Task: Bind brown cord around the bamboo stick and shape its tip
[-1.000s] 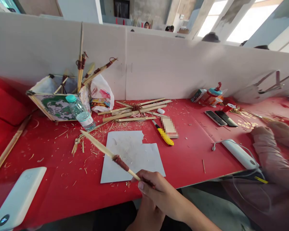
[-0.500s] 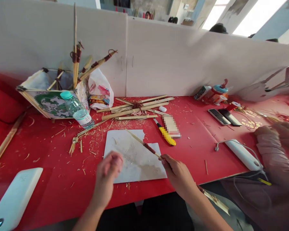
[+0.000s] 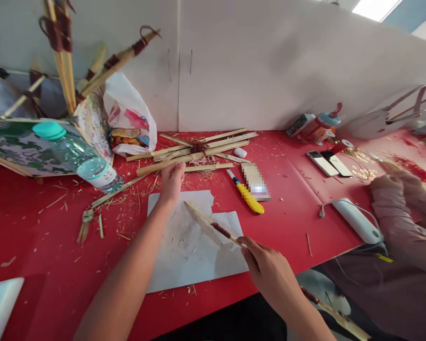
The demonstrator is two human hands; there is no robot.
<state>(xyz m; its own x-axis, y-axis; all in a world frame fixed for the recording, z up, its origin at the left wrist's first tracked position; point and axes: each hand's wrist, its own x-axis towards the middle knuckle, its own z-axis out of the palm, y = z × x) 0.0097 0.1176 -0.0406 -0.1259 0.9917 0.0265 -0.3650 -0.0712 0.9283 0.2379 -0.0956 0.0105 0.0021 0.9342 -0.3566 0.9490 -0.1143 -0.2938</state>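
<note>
My right hand [image 3: 268,270] grips a thin bamboo stick [image 3: 213,225] bound with dark red thread. The stick slants up and left over a white sheet of paper [image 3: 195,251] on the red table [image 3: 287,222]. My left hand [image 3: 172,179] reaches forward past the paper's far edge. Its fingers rest on a bundle of bamboo strips [image 3: 195,155] tied in the middle with red thread. Whether the fingers have closed around a strip cannot be told. A yellow utility knife [image 3: 246,195] lies just right of the paper.
A water bottle [image 3: 81,158], a paper-and-bamboo frame [image 3: 24,147] and a plastic bag [image 3: 129,118] stand at the back left. Two phones [image 3: 328,162], a white power bank [image 3: 357,220] and a neighbouring person's sleeve [image 3: 401,222] are on the right. A white partition [image 3: 270,61] closes the back. Bamboo shavings litter the table.
My left hand came up from below and reached forward onto the bamboo bundle. My right hand shifted the stick rightward over the paper. The view moved closer and lower.
</note>
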